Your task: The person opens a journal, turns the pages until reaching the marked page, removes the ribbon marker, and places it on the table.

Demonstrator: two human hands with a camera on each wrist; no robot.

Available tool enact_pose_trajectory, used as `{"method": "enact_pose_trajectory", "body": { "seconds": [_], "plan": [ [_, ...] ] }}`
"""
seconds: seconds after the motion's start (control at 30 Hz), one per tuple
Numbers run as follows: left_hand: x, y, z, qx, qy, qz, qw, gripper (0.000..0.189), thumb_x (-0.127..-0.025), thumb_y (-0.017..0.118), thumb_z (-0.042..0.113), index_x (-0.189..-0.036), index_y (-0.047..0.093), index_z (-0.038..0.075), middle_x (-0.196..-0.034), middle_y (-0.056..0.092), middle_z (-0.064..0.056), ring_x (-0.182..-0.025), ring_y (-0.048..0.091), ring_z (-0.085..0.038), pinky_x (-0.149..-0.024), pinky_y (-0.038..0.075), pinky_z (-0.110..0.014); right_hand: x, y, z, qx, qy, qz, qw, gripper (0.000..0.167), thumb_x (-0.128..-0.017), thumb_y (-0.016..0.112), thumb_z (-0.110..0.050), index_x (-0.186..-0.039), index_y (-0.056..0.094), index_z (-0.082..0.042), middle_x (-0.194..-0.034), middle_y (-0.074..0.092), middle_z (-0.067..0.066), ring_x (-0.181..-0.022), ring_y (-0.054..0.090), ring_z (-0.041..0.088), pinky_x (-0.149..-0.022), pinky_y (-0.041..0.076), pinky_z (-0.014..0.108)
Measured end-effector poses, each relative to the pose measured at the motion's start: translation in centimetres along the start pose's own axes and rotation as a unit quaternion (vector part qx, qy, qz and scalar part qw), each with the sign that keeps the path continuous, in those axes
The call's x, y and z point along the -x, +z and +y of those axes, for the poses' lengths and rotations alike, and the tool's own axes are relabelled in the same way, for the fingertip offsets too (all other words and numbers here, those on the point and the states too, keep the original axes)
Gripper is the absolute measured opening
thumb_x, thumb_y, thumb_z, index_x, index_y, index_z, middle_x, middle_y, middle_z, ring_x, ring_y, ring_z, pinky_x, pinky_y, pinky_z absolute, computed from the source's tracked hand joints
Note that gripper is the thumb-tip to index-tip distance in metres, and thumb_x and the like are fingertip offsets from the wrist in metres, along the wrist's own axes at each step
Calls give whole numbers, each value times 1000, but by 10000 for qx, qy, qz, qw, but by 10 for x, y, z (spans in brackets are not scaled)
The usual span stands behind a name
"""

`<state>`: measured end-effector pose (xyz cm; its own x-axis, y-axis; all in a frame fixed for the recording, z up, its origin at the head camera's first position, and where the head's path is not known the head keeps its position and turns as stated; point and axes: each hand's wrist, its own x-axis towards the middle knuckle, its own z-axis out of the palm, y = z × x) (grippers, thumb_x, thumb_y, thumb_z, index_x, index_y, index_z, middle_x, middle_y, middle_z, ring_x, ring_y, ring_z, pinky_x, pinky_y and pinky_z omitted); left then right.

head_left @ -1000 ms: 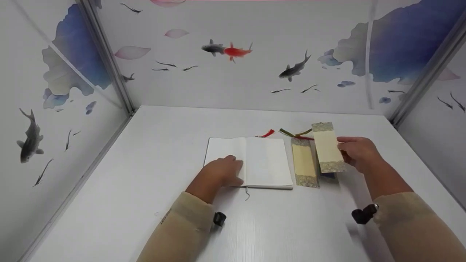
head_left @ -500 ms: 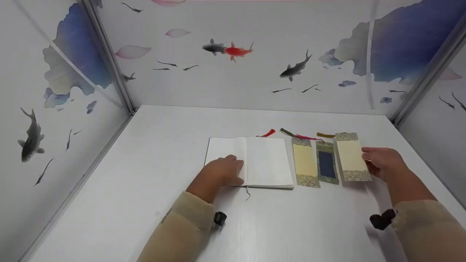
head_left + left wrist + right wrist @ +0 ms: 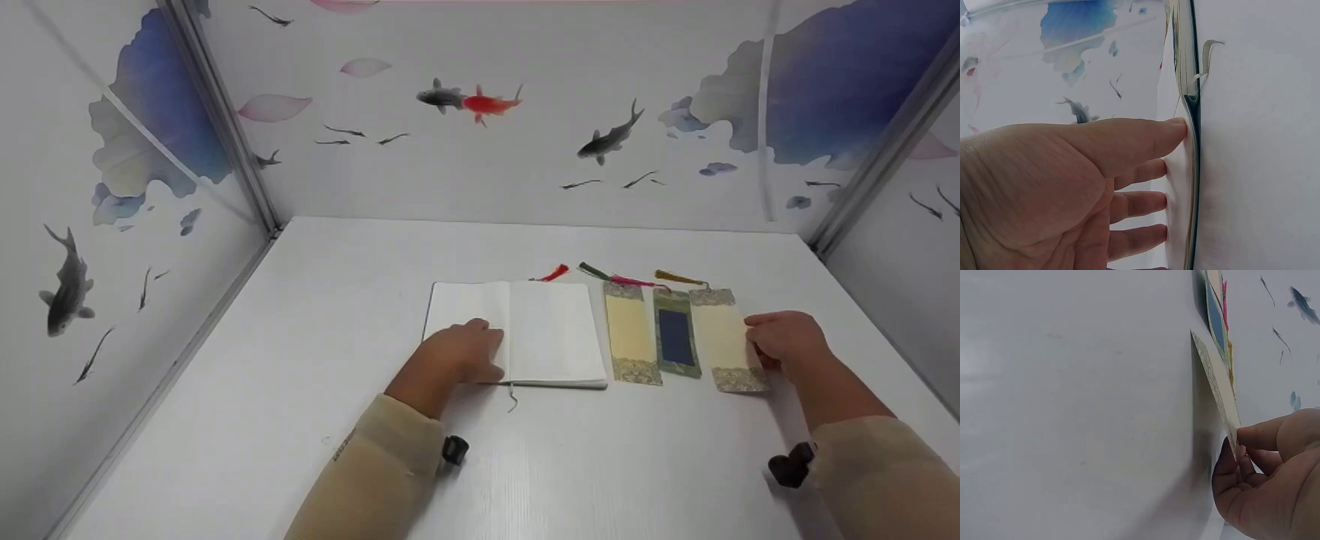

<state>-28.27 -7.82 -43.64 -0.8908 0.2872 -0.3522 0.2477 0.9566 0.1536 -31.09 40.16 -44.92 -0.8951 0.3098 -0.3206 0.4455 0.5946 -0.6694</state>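
An open notebook [image 3: 555, 334] with blank pages lies on the table. My left hand [image 3: 461, 352] rests on its left page; in the left wrist view the thumb and straight fingertips press the paper near the spine. To the right, my right hand [image 3: 791, 337] pinches the right edge of a cream bookmark [image 3: 724, 334] with patterned ends. In the right wrist view that bookmark slants, its held side raised off the table. Beside it lie a green bookmark with a dark blue panel [image 3: 676, 337] and another cream bookmark [image 3: 630, 330].
Tassels lie beyond the bookmarks: a red tassel [image 3: 556, 271], a green tassel [image 3: 592, 270], a pink tassel [image 3: 630, 280] and a yellow tassel [image 3: 679, 277]. A ribbon [image 3: 513, 400] hangs from the notebook's near edge. Walls printed with fish enclose the white table [image 3: 337, 300].
My right hand has carried the cream bookmark rightward and lowered it beside the green one, uncovering the green bookmark and the yellow tassel. The left hand stays on the page.
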Motion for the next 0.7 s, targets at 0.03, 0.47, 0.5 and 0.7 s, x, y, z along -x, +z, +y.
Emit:
{"method": "enact_pose_trajectory", "body": {
  "seconds": [0.03, 0.47, 0.5, 0.7],
  "plan": [
    [0, 0, 0, 8, -5, -10, 10000, 75, -103, 64, 43, -169, 36, 22, -176, 35, -3, -162, 37, -28, -132, 34, -48, 1, 1, -1, 132, -39, 26, 9999, 57, -101, 49, -13, -155, 50, 4, -107, 67, 12, -69, 55, 16, -61, 51, 32],
    [1, -2, 2, -37, -66, -19, 10000, 76, -103, 66, 44, -169, 35, 23, -176, 34, -3, -162, 38, -29, -131, 36, -51, 32, 32, -46, 764, -1461, 9, 9863, 62, -110, 52, -38, -159, 46, 1, -158, 45, 36, -140, 49, 53, -113, 47, 66],
    [2, -2, 2, -25, -79, -31, 10000, 76, -103, 66, 44, -170, 34, 23, -176, 34, -3, -162, 38, -29, -131, 36, -51, 35, 36, -53, 757, -1464, 8, 9863, 62, -110, 53, -40, -158, 47, -1, -157, 47, 35, -139, 49, 52, -114, 47, 65],
    [5, -4, 4, 63, -139, -88, 9998, 76, -103, 66, 45, -170, 34, 24, -177, 33, -2, -163, 35, -29, -132, 34, -51, 56, 60, -85, 729, -1755, -81, 9817, 66, -107, 60, -48, -158, 49, -7, -157, 51, 27, -138, 55, 48, -110, 53, 61]
  ]
}}
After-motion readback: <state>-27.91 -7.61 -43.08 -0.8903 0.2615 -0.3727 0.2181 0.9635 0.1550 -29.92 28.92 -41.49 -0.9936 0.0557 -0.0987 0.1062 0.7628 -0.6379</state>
